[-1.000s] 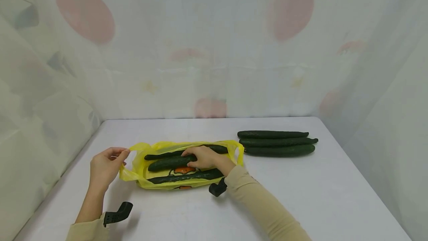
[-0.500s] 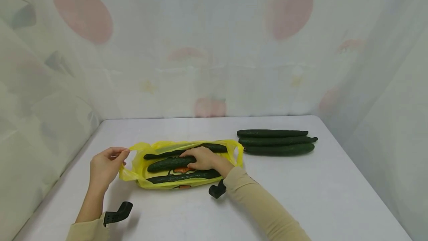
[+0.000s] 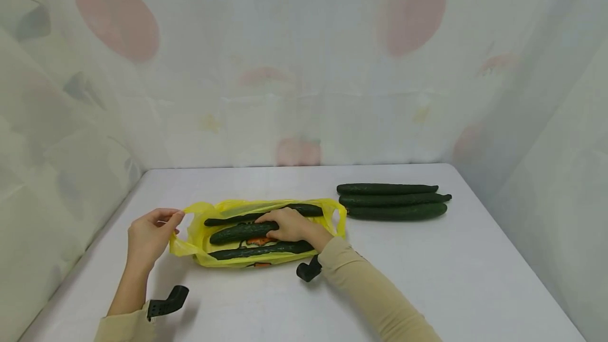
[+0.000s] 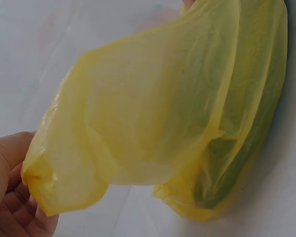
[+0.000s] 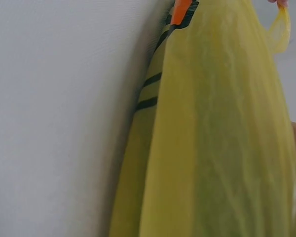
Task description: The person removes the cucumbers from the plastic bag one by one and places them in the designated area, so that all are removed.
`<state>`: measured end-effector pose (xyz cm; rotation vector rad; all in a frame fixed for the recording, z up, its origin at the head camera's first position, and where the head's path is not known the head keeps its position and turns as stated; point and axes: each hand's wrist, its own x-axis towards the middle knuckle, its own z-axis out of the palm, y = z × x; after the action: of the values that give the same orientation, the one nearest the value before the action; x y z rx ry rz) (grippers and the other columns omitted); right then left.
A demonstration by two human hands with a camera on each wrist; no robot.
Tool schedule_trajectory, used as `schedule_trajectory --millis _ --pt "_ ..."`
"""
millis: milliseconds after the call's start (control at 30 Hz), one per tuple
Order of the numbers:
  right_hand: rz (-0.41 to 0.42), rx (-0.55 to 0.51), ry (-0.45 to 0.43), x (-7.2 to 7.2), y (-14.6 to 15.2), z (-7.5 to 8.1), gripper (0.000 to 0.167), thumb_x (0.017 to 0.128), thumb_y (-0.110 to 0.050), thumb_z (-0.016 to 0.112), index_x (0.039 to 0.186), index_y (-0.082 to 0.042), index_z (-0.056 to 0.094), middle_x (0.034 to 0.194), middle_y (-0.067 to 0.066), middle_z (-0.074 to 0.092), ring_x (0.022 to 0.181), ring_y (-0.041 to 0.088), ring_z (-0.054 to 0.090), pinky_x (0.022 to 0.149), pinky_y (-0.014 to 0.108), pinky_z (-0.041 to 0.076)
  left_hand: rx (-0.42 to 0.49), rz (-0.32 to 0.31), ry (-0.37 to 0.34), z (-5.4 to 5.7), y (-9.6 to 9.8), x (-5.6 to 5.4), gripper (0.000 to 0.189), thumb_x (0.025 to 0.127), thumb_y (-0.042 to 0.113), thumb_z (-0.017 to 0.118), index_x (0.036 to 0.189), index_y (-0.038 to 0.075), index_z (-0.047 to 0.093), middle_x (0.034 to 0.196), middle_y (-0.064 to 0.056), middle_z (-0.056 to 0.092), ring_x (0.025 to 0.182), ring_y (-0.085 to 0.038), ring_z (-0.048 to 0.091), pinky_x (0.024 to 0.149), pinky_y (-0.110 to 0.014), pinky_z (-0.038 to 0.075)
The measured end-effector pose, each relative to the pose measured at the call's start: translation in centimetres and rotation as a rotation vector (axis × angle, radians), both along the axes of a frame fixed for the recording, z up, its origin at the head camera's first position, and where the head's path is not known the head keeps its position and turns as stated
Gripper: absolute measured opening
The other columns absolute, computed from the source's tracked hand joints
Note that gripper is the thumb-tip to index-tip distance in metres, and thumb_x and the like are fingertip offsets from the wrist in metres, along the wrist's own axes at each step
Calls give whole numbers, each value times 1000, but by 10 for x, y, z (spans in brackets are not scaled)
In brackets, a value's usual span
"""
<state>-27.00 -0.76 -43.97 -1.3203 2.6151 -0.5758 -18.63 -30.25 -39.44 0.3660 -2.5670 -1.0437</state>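
Note:
A yellow plastic bag (image 3: 223,263) lies on its side on the table, its mouth spread wide. My left hand (image 3: 149,236) pinches the bag's handle at its left end; the left wrist view shows the thumb and fingers on the yellow film (image 4: 69,168). Inside the bag my right hand (image 3: 287,224) grips the right part of a dark green cucumber (image 3: 237,233), fingers over its top. One cucumber (image 3: 233,220) lies behind it in the bag and another cucumber (image 3: 261,250) in front. In the right wrist view the bag's wall (image 5: 212,123) hides most of that hand.
Three more cucumbers (image 3: 394,200) lie side by side at the back right of the white table (image 3: 427,268), close to the bag's right end. A printed curtain (image 3: 304,67) hangs behind the table and along both sides.
Both hands keep their places and holds, and the cucumbers stay where they were. Only a very slight shift of the head view shows.

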Motion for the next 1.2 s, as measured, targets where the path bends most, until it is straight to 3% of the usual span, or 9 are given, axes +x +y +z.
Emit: schedule_trajectory --millis 467,700,933,1067,1200 --pt "21 -18 -13 1 3 14 43 91 -19 58 133 -19 50 132 0 53 39 4 28 51 16 33 -1 0 -1 2 -3 -1 39 87 44 59 99 8 68 87 -11 68 59 -1 57 45 -23 43" --pt "55 -25 41 2 6 24 43 91 -19 58 133 -18 50 129 -1 55 45 3 36 58 15 37 8 7 -17 5 -3 -1 41 86 45 59 101 8 67 87 -9 67 59 -1 57 46 -23 43" --pt "55 -40 20 7 10 36 44 91 -20 58 134 -19 49 134 -2 51 45 4 35 69 18 40 14 8 -16 4 -4 -2 41 86 45 59 100 8 68 87 -9 67 59 -1 57 46 -22 43" --pt "43 -53 6 10 13 43 44 91 -21 59 133 -20 49 133 -2 51 48 5 37 73 20 40 7 12 -5 3 -5 -1 39 87 43 59 99 8 68 88 -10 68 59 -1 57 45 -23 43" --pt "36 -58 20 12 15 48 44 90 -20 60 132 -22 50 131 -2 54 64 4 50 76 21 43 2 17 0 2 -6 -1 39 86 43 59 99 8 68 85 -10 68 58 0 57 44 -23 42"
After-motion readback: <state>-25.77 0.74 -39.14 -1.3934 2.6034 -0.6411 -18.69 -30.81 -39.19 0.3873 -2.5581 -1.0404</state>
